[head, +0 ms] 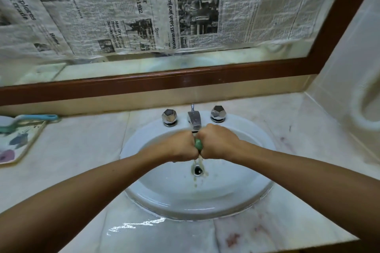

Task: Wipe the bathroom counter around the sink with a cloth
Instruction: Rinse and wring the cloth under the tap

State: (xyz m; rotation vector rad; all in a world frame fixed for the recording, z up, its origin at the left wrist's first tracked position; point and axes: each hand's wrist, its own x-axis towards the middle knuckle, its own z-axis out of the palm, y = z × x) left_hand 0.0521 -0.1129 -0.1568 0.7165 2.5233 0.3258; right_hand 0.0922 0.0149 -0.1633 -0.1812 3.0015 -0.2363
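Observation:
Both my fists meet over the white oval sink [144, 135], just below the chrome faucet [194, 119]. My left hand [176, 146] and my right hand [218, 141] each grip an end of a green cloth [198, 144], of which only a small twisted bit shows between them. Murky water drips from the cloth onto the drain [198, 170]. The pale marble counter [82, 150] surrounds the sink, with a wet shine at its front edge [135, 226].
Two chrome knobs [169, 116] [218, 113] flank the faucet. A patterned tray [18, 144] with a teal-handled brush [39, 118] lies at the counter's left. A brown-framed mirror [164, 82] covered in newspaper stands behind. A white object [368, 109] sits against the right wall.

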